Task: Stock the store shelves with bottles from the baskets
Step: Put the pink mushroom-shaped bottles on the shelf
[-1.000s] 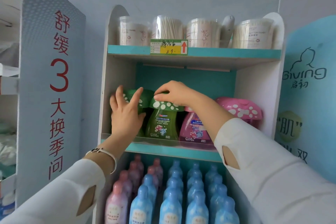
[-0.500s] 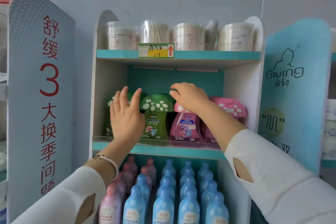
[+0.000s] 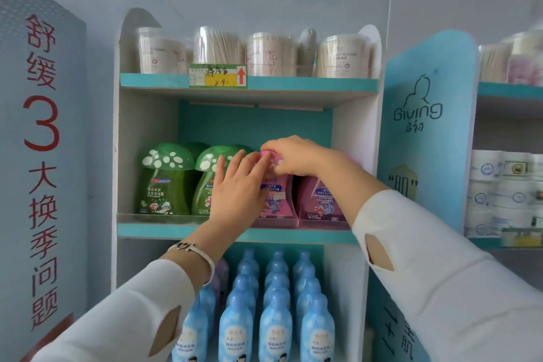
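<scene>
Two green mushroom-capped bottles are counted at the front of the middle shelf, and two pink bottles. Four cotton-swab tubs are recorded on the top shelf. The blue bottles below cannot be fully counted.

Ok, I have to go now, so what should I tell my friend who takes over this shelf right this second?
Left grip: open, fingers straight, laid against the pink bottle.
Right grip: pinching that bottle's pink cap.
Done: green bottles and a second pink bottle stand on the middle shelf.
To do: probably straighten this bottle, then let go. No baskets are in view.
</scene>
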